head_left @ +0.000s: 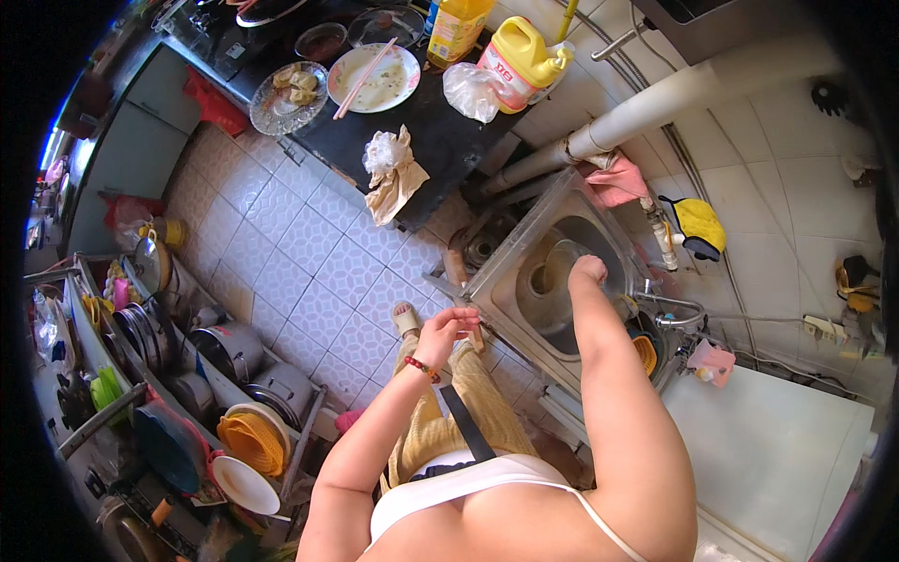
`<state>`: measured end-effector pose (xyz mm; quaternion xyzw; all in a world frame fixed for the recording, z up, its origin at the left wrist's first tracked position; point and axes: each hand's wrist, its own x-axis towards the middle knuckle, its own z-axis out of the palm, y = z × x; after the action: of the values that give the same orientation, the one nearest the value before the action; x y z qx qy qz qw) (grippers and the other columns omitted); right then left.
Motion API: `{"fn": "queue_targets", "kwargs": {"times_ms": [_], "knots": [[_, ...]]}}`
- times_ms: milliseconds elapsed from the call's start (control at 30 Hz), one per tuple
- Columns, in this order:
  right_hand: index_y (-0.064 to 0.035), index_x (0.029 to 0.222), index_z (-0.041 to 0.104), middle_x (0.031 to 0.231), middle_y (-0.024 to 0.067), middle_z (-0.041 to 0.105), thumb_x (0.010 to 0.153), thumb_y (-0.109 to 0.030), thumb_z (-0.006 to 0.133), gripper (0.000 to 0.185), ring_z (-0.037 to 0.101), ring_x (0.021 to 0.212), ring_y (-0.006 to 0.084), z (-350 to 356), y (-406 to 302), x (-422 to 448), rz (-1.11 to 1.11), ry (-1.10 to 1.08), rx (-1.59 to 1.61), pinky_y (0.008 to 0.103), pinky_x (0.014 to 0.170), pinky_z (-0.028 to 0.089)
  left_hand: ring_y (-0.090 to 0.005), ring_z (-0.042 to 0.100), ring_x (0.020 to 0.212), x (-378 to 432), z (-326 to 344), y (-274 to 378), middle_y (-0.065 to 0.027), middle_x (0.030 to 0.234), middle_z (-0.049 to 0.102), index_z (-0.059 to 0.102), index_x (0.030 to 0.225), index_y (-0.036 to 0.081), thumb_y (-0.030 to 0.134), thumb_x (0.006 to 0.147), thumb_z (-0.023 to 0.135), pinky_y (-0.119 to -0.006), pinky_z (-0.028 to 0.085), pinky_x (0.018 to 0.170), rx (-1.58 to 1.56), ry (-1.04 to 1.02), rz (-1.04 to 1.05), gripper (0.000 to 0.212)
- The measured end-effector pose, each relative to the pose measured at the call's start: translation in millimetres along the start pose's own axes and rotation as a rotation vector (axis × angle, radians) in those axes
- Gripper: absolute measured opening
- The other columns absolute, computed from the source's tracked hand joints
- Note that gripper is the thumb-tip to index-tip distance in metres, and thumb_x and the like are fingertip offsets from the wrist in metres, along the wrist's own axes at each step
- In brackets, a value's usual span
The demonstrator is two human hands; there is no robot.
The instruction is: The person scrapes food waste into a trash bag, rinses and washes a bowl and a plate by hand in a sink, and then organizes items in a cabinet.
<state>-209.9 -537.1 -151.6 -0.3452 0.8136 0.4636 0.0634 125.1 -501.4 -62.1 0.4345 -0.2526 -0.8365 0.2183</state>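
My right hand [588,268] reaches over the stainless steel sink [513,309], fingers curled in at the rim of a clear round dish [560,261]. The dish is tilted in the basin, partly hidden by my hand and forearm. Below it the drain [541,279] shows. To the right of the basin stands a chrome faucet [678,314]; I cannot tell whether water runs. Wearing a red bead bracelet [423,369], my left hand [449,330] hangs near the sink's front left corner. Its fingers are loosely bent and apart, holding nothing.
A dark counter [319,151] holds a floral plate [374,79] with chopsticks, a glass plate of dumplings [289,95], crumpled paper [393,186] and a yellow detergent jug [520,63]. A rack [312,414] with pots stands left. A white pipe [653,105] crosses the tiled wall.
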Motion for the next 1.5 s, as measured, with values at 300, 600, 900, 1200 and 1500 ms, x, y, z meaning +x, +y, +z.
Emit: {"fn": "queue_targets", "kwargs": {"times_ms": [300, 600, 900, 1200, 1500], "knots": [[-0.0133, 0.068, 0.063, 0.065, 0.0010, 0.060, 0.072, -0.014, 0.051, 0.013, 0.058, 0.053, 0.0176, -1.5, -22.2, -13.6, -0.019, 0.068, -0.030, 0.0364, 0.034, 0.041, -0.0110, 0.052, 0.083, -4.5, -7.4, 8.4, -0.0045, 0.089, 0.056, 0.053, 0.095, 0.001, 0.003, 0.075, 0.034, -0.023, 0.039, 0.074, -0.017, 0.082, 0.008, 0.028], [-0.0164, 0.057, 0.058, 0.050, -0.0029, 0.052, 0.073, -0.016, 0.050, 0.017, 0.051, 0.039, 0.0148, -0.4, -48.9, -56.2, -0.118, 0.122, -0.073, 0.0318, 0.028, 0.034, -0.0109, 0.052, 0.083, 4.7, 14.8, 8.2, -0.0040, 0.089, 0.057, 0.053, 0.094, 0.002, 0.006, 0.077, 0.036, -0.024, 0.039, 0.074, 0.002, 0.018, 0.007, 0.025], [-0.0126, 0.057, 0.059, 0.050, 0.0031, 0.053, 0.067, -0.013, 0.049, 0.013, 0.050, 0.038, 0.0188, 23.0, -88.8, -100.2, -0.239, 0.248, -0.239, 0.0346, 0.024, 0.033, -0.0128, 0.053, 0.084, 9.5, 45.5, 5.3, -0.0042, 0.090, 0.056, 0.053, 0.096, 0.002, 0.008, 0.079, 0.038, -0.024, 0.040, 0.074, 0.155, -0.030, -0.053, 0.023], [-0.0079, 0.052, 0.053, 0.045, 0.0067, 0.049, 0.058, -0.002, 0.047, 0.011, 0.048, 0.034, 0.0197, 25.4, -81.1, -93.9, -0.396, 0.263, -0.191, 0.0316, 0.026, 0.034, -0.0151, 0.054, 0.083, 10.9, 85.8, -7.9, -0.0073, 0.090, 0.056, 0.052, 0.095, 0.000, 0.007, 0.078, 0.039, -0.025, 0.043, 0.070, 0.175, 0.072, -0.069, 0.023], [-0.0022, 0.067, 0.061, 0.058, 0.0140, 0.057, 0.066, -0.010, 0.047, 0.016, 0.054, 0.044, 0.0273, 27.8, -56.6, -63.0, -0.313, 0.281, -0.100, 0.0438, 0.034, 0.042, -0.0147, 0.054, 0.081, 39.6, 124.3, -39.9, -0.0064, 0.088, 0.057, 0.053, 0.094, 0.002, 0.009, 0.079, 0.039, -0.024, 0.043, 0.069, 0.254, 0.054, -0.168, 0.021]]}}
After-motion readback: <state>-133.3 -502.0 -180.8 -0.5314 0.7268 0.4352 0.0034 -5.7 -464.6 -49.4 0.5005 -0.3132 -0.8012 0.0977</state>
